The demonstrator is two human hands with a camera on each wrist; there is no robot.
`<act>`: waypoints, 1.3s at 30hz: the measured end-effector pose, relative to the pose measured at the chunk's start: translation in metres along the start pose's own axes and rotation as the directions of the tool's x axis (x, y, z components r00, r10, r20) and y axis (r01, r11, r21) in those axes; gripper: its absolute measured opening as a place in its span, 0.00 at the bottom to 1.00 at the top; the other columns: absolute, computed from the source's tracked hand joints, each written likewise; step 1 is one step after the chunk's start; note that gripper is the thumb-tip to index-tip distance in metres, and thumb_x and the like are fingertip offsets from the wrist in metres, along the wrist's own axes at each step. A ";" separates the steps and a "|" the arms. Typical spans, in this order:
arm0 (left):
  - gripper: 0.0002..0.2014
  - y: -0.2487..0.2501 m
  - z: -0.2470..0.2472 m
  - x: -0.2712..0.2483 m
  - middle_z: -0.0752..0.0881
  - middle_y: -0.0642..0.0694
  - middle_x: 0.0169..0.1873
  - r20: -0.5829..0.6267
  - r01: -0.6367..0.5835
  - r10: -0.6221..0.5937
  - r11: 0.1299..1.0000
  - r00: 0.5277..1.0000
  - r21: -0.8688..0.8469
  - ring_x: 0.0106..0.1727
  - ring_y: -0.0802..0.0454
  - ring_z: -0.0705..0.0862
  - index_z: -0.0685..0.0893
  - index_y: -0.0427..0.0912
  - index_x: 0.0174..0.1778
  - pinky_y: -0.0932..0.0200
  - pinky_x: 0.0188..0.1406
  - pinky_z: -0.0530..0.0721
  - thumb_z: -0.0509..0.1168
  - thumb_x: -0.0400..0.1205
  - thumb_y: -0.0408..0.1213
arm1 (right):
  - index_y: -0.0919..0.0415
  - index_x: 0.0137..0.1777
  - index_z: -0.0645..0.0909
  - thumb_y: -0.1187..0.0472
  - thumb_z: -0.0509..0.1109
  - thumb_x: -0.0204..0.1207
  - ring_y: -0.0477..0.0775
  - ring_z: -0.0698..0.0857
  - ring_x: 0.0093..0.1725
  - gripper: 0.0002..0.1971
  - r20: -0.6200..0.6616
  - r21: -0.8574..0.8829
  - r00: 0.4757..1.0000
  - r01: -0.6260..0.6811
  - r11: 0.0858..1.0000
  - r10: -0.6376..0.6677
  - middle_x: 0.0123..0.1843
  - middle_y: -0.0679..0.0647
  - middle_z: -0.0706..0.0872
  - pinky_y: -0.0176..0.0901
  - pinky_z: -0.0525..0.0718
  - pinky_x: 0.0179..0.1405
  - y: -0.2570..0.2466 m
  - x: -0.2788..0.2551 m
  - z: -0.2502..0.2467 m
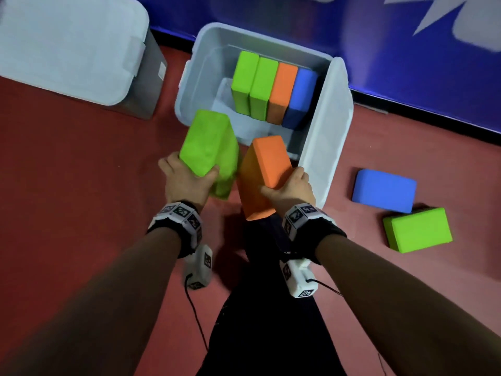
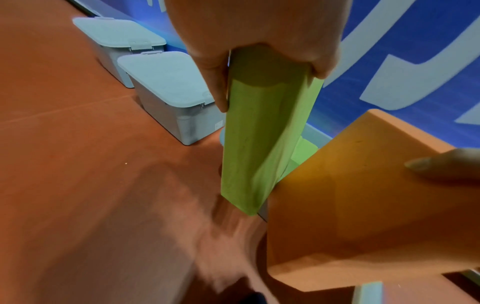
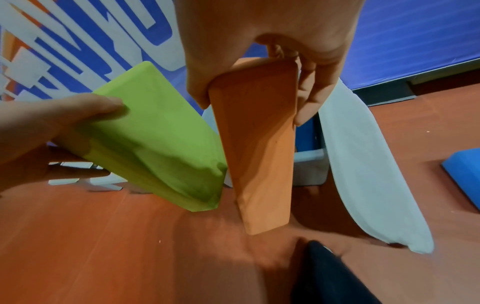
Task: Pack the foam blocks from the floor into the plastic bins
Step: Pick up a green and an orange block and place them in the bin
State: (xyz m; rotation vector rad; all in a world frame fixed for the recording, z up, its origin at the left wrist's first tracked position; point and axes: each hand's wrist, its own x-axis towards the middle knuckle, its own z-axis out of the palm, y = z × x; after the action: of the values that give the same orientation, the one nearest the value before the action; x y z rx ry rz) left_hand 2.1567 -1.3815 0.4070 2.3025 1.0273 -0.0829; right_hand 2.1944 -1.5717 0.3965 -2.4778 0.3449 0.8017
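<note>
My left hand grips a green foam block by its near end, thumb on one face and fingers on the other. Beside it my right hand grips an orange foam block the same way. Both blocks are held above the floor just in front of the open plastic bin. Inside the bin, two green blocks, an orange block and a blue block stand on edge in a row. A blue block and a green block lie on the floor at the right.
The bin's lid leans against its right side. A closed grey bin stands at the left, with another one behind it. A blue banner wall runs behind. My dark trouser leg is below the hands.
</note>
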 end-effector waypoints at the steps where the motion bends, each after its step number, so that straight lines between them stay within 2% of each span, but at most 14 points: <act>1: 0.40 0.007 -0.005 0.017 0.69 0.35 0.66 -0.009 0.013 -0.013 1.000 1.000 -0.017 0.60 0.35 0.78 0.68 0.31 0.68 0.44 0.54 0.78 0.77 0.68 0.52 | 0.64 0.64 0.66 0.40 0.76 0.60 0.66 0.77 0.63 0.40 -0.010 0.020 1.000 -0.001 1.000 0.001 0.63 0.60 0.75 0.57 0.78 0.59 -0.016 0.014 -0.005; 5: 0.40 0.031 -0.016 0.078 0.69 0.34 0.67 -0.057 0.020 -0.024 0.998 0.998 -0.063 0.61 0.36 0.77 0.69 0.29 0.68 0.46 0.53 0.76 0.76 0.71 0.53 | 0.65 0.63 0.66 0.41 0.77 0.61 0.67 0.78 0.63 0.40 -0.049 0.102 0.999 0.005 0.995 0.000 0.63 0.62 0.75 0.58 0.78 0.60 -0.059 0.061 -0.018; 10: 0.37 0.060 -0.013 0.170 0.68 0.34 0.67 -0.031 -0.010 0.006 0.991 1.000 -0.137 0.61 0.43 0.75 0.68 0.28 0.68 0.56 0.59 0.69 0.77 0.70 0.43 | 0.65 0.61 0.65 0.40 0.77 0.61 0.66 0.78 0.62 0.39 -0.136 0.147 0.990 -0.017 0.989 0.037 0.62 0.62 0.74 0.61 0.79 0.58 -0.102 0.114 -0.018; 12: 0.37 0.063 -0.009 0.189 0.68 0.34 0.66 0.003 -0.009 0.010 0.989 1.000 -0.149 0.59 0.44 0.76 0.68 0.29 0.67 0.57 0.58 0.70 0.78 0.69 0.41 | 0.65 0.60 0.66 0.40 0.77 0.61 0.66 0.78 0.61 0.39 -0.151 0.166 0.986 -0.050 0.985 0.075 0.62 0.61 0.74 0.62 0.79 0.57 -0.113 0.124 -0.012; 14: 0.36 0.059 0.001 0.209 0.70 0.35 0.63 0.020 -0.015 0.018 0.991 1.000 -0.133 0.57 0.42 0.77 0.70 0.29 0.64 0.56 0.56 0.72 0.78 0.67 0.44 | 0.66 0.61 0.66 0.40 0.77 0.62 0.66 0.79 0.61 0.39 -0.154 0.165 0.981 -0.095 0.982 0.121 0.62 0.62 0.74 0.61 0.78 0.57 -0.125 0.138 -0.001; 16: 0.37 0.050 0.009 0.217 0.74 0.33 0.57 -0.024 -0.072 0.070 0.989 0.997 -0.128 0.54 0.39 0.78 0.73 0.27 0.59 0.61 0.52 0.73 0.78 0.64 0.49 | 0.66 0.62 0.66 0.39 0.76 0.63 0.66 0.78 0.61 0.39 -0.147 0.143 0.978 -0.126 0.982 0.147 0.62 0.61 0.74 0.58 0.78 0.56 -0.135 0.144 0.006; 18: 0.37 0.047 0.018 0.243 0.75 0.32 0.56 -0.012 -0.032 0.030 0.989 0.999 -0.147 0.53 0.40 0.78 0.74 0.26 0.58 0.66 0.48 0.69 0.80 0.63 0.47 | 0.66 0.64 0.66 0.39 0.75 0.63 0.65 0.76 0.63 0.39 -0.168 0.126 0.969 -0.159 0.979 0.179 0.63 0.61 0.73 0.56 0.77 0.55 -0.154 0.160 0.015; 22: 0.40 0.051 0.029 0.295 0.72 0.34 0.61 0.095 0.013 0.003 0.985 0.996 -0.171 0.59 0.39 0.77 0.71 0.28 0.63 0.59 0.57 0.71 0.81 0.64 0.47 | 0.65 0.66 0.66 0.38 0.73 0.65 0.63 0.71 0.67 0.39 -0.197 0.058 0.956 -0.208 0.976 0.216 0.65 0.59 0.72 0.55 0.73 0.59 -0.192 0.188 0.024; 25: 0.43 0.066 0.037 0.329 0.70 0.37 0.63 0.163 -0.058 0.075 0.992 0.984 -0.108 0.59 0.39 0.79 0.69 0.31 0.68 0.53 0.57 0.74 0.78 0.66 0.53 | 0.64 0.66 0.66 0.36 0.72 0.64 0.63 0.71 0.69 0.39 -0.180 0.002 0.960 -0.219 0.976 0.216 0.65 0.59 0.73 0.56 0.73 0.62 -0.214 0.206 0.027; 28: 0.45 0.074 0.050 0.353 0.68 0.39 0.64 0.212 -0.123 0.128 0.992 0.969 -0.037 0.58 0.37 0.80 0.68 0.34 0.72 0.48 0.57 0.79 0.76 0.67 0.58 | 0.63 0.66 0.66 0.36 0.72 0.64 0.63 0.72 0.68 0.40 -0.188 0.004 0.957 -0.225 0.974 0.222 0.65 0.59 0.73 0.58 0.74 0.61 -0.223 0.216 0.030; 33: 0.45 0.075 0.076 0.373 0.69 0.37 0.64 0.187 -0.106 0.117 0.992 0.975 -0.067 0.57 0.36 0.79 0.68 0.31 0.71 0.47 0.56 0.79 0.77 0.67 0.57 | 0.64 0.63 0.65 0.36 0.72 0.65 0.64 0.76 0.65 0.38 -0.126 0.074 0.944 -0.297 0.952 0.304 0.63 0.60 0.74 0.56 0.76 0.55 -0.225 0.233 0.042; 39: 0.44 0.068 0.126 0.403 0.73 0.38 0.65 0.214 -0.067 0.066 0.998 0.975 -0.005 0.63 0.39 0.78 0.68 0.34 0.70 0.45 0.57 0.80 0.75 0.67 0.58 | 0.66 0.62 0.65 0.38 0.73 0.65 0.64 0.75 0.66 0.38 -0.105 0.079 0.945 -0.303 0.950 0.310 0.62 0.60 0.73 0.56 0.76 0.56 -0.208 0.249 0.072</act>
State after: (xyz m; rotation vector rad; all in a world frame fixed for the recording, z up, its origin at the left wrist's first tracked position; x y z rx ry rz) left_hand 2.5074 -1.2224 0.2217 2.2691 0.8401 -0.2981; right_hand 2.4376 -1.3791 0.2774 -2.4500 0.8026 0.7538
